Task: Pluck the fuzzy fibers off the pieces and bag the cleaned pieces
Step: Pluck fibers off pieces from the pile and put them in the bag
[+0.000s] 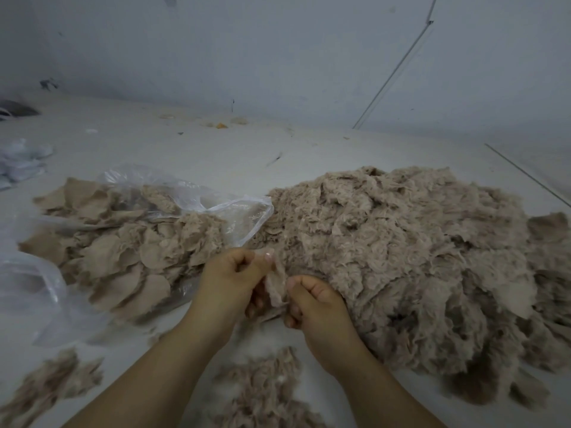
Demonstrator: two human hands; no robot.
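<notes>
Nearest, below the hands, a small tuft of plucked fibers (262, 387) lies on the white table (191, 156), between the two forearms. A second tuft (49, 384) lies further out to the left of the left forearm.

The left hand (230, 279) and the right hand (312, 304) meet over the table's middle, both gripping one beige piece (278, 285). The left thumb and forefinger pinch its upper edge, with the other fingers curled under it. The right hand's fingers are curled round its lower right edge, knuckles up. The piece hangs between the two hands, slightly blurred.

Just right of the hands, touching the right hand, a large fuzzy heap (401, 248) of unplucked pieces spreads out toward the table's right edge.

Left of the hands lies a flatter spread of smooth cleaned pieces (123, 261). A clear bag (216, 205) lies over the far part of that spread, its open mouth turned toward the fuzzy heap, with some pieces showing through the plastic. Another sheet of clear plastic (34, 288) lies crumpled to the far left of the left hand.

Beyond the hands the table runs bare to a grey wall (278, 50), with a few small scraps (221, 125) near its foot. More crumpled plastic (21, 162) sits at the far left edge.
</notes>
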